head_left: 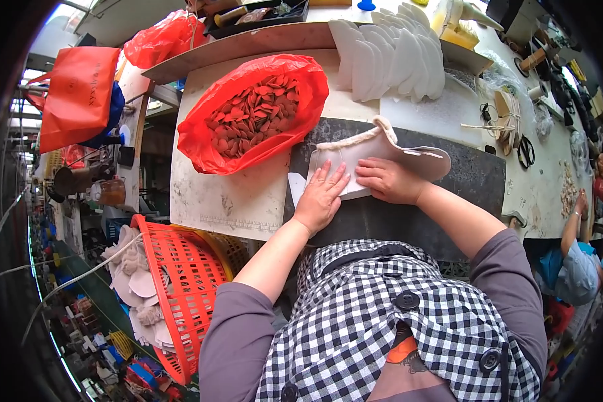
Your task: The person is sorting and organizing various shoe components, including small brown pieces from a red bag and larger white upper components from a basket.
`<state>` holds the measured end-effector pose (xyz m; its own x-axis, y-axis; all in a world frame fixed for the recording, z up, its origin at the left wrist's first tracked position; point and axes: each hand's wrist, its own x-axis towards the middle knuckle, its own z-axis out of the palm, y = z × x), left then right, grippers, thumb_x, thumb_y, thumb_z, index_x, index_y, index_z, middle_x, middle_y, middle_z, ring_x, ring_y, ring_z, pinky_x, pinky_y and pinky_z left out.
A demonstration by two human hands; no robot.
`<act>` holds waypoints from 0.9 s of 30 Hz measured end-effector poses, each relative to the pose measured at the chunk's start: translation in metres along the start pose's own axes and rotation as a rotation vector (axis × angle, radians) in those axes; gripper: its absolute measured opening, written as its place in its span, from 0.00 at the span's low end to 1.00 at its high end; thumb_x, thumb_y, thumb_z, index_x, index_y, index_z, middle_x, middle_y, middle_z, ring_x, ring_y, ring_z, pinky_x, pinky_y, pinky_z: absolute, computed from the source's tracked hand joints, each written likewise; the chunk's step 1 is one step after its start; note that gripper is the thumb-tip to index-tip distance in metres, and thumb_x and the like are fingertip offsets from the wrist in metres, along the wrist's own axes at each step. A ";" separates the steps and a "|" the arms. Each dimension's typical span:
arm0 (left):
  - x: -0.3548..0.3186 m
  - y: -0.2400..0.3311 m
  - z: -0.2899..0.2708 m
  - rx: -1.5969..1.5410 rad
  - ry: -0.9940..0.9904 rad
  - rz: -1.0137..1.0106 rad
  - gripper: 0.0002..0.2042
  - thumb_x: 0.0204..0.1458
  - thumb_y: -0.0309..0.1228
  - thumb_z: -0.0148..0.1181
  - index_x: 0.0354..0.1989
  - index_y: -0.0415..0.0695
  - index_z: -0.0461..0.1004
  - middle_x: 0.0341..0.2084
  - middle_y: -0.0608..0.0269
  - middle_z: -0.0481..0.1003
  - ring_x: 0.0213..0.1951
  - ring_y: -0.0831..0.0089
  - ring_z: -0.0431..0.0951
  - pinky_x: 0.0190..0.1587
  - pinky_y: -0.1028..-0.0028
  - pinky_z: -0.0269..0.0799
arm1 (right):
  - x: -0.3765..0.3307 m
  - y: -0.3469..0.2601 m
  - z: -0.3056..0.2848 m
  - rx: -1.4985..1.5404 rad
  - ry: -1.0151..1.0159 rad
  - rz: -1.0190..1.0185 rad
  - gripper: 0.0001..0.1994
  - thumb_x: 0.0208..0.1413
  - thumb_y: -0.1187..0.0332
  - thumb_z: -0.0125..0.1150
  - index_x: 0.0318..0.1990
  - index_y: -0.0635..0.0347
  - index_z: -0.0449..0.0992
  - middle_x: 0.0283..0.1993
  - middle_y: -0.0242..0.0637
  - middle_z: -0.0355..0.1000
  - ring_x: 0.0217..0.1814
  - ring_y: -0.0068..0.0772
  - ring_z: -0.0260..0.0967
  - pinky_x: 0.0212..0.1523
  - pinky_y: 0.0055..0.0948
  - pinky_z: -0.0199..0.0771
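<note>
- Cream boot-shaped piece (384,149) lies under both hands, near the middle of the largest thing here, the pale worktable (248,191).
- Beneath the piece, a dark slab (479,167) spreads across the near part of the table, its surface scuffed.
- At the person's left, a red slatted basket (174,268) leans at the table's near edge, with pale cut parts (141,285) in it.
- A red plastic bag (204,144) sits open on the table, left of and beyond the piece, heaped with small dark-red ovals (254,117).
- Beyond the piece, white rounded sheets (392,53) overlap in a fanned stack.
- The left hand (323,197) lies palm down on the piece's left part, fingers stretched out.
- The right hand (388,181) rests just beside it on the piece, fingers bent; whether they pinch the material, I cannot tell.
- Farther right, a bundle of beige strips (509,114) is tied round.
- Near that bundle lie black-handled scissors (526,153).
- Thinnest of all, fluffy cream trim (348,141) runs along the piece's far edge.
</note>
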<state>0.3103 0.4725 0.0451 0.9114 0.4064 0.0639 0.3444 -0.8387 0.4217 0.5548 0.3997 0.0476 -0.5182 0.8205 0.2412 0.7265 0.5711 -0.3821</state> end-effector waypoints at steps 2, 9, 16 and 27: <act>0.000 0.007 -0.009 0.047 -0.062 0.004 0.29 0.52 0.37 0.50 0.65 0.49 0.56 0.67 0.64 0.49 0.69 0.58 0.41 0.68 0.57 0.40 | -0.008 0.004 -0.002 0.030 -0.021 -0.072 0.15 0.48 0.69 0.60 0.45 0.58 0.74 0.59 0.41 0.65 0.65 0.44 0.58 0.64 0.40 0.58; -0.008 0.018 -0.007 0.225 -0.262 0.239 0.34 0.54 0.49 0.46 0.68 0.49 0.49 0.69 0.62 0.43 0.70 0.64 0.38 0.69 0.57 0.29 | -0.028 0.002 -0.010 0.151 -0.026 -0.080 0.18 0.49 0.70 0.59 0.50 0.55 0.71 0.63 0.41 0.60 0.67 0.44 0.55 0.66 0.43 0.54; 0.009 0.058 0.029 0.130 -0.145 0.033 0.39 0.49 0.49 0.52 0.67 0.43 0.49 0.68 0.53 0.45 0.70 0.60 0.40 0.68 0.59 0.34 | -0.033 -0.006 -0.002 0.169 0.179 0.099 0.17 0.42 0.69 0.65 0.40 0.59 0.68 0.51 0.42 0.63 0.54 0.46 0.63 0.53 0.36 0.67; 0.017 0.059 0.025 0.219 -0.042 0.130 0.33 0.48 0.48 0.55 0.65 0.58 0.56 0.66 0.61 0.49 0.65 0.63 0.48 0.61 0.59 0.44 | -0.105 -0.047 -0.022 -0.055 0.904 0.925 0.21 0.45 0.74 0.63 0.48 0.58 0.66 0.50 0.43 0.61 0.50 0.41 0.63 0.48 0.32 0.65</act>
<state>0.3516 0.4207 0.0488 0.9582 0.2785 0.0650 0.2602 -0.9432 0.2066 0.5845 0.2875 0.0597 0.6549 0.6213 0.4303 0.6778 -0.2311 -0.6979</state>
